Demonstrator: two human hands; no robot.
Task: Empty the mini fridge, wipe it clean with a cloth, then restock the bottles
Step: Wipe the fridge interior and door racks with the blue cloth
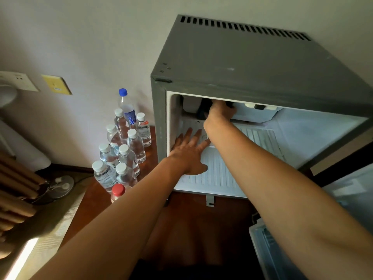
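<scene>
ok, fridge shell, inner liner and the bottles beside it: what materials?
Fridge shell: looks like painted sheet metal, matte grey, scuffed, punched vent slots. Inner liner: likely moulded white plastic, smooth, ribbed. Bottles: clear thin plastic, see-through, with opaque plastic caps.

Both forearms are bare to past the elbow, with no sleeves, and the left hand [188, 156] and right hand [221, 112] are ungloved.

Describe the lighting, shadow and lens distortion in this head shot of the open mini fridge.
Head view: the room is dim, the mini fridge interior brightest where the left hand lies flat; the right hand reaches into shadow under the top edge, so what it grips is unclear. A bright strip glares at lower left. Wide-angle distortion splays the fridge sides and stretches both forearms. The bottles stay fairly sharp.
</scene>
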